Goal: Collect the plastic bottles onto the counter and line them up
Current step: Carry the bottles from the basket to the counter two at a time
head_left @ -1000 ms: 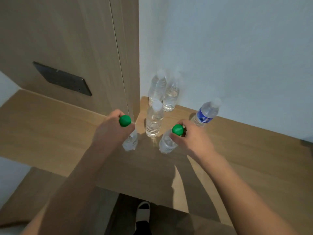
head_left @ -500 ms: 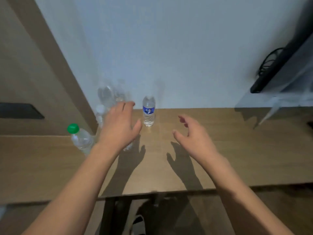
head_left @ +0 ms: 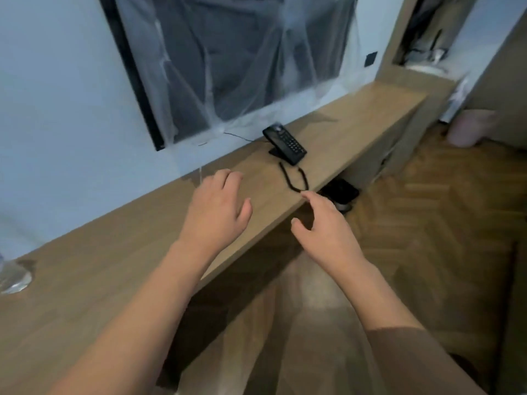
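My left hand [head_left: 216, 212] hovers over the wooden counter [head_left: 99, 280], fingers spread and holding nothing. My right hand [head_left: 325, 226] hangs just past the counter's front edge, also open with nothing in it. At the far left edge only the clear base of one plastic bottle [head_left: 11, 276] shows on the counter; the other bottles are out of view.
A black desk phone [head_left: 285, 143] with a coiled cord [head_left: 293, 178] stands on the counter beyond my hands. A television wrapped in plastic film [head_left: 228, 58] hangs on the wall above. A dark object [head_left: 340, 192] lies on the parquet floor under the counter edge. A pink bin [head_left: 470, 128] stands far right.
Both hands let go of the green-capped bottles and opened. The view has swung to the right along the counter, leaving the group of bottles behind at the left edge.
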Action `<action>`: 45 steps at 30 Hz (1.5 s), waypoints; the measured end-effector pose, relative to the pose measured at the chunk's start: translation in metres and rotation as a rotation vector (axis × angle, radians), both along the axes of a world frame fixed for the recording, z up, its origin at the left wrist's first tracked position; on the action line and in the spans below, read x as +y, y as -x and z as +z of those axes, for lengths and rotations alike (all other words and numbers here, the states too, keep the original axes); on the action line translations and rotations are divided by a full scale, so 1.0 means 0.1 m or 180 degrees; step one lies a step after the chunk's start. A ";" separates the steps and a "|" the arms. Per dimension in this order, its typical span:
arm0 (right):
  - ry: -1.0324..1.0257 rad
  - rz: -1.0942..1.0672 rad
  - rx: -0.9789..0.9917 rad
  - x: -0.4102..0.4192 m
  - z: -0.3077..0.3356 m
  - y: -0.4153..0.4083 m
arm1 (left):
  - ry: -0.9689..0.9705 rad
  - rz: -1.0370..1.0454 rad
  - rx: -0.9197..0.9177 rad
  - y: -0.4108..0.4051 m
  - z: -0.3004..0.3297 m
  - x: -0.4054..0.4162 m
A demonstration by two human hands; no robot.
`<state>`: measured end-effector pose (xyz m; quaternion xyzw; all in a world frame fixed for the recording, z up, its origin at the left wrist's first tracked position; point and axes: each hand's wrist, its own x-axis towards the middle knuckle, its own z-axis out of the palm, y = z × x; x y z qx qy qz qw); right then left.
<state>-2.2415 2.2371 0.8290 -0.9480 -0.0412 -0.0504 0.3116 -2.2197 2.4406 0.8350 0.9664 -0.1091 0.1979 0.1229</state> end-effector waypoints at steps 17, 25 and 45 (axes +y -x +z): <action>-0.0093 -0.1599 0.0074 -3.50 -0.02 -1.07 | 0.0043 -0.1504 0.0074 -1.96 -0.01 -3.88; 0.0065 -0.1723 -0.0082 -4.93 0.21 -2.50 | 0.0101 -0.1623 0.0045 -3.54 0.09 -5.42; -0.0112 -0.1777 -0.0006 -9.19 0.23 -5.29 | 0.0425 -0.1657 0.0215 -6.44 0.22 -9.54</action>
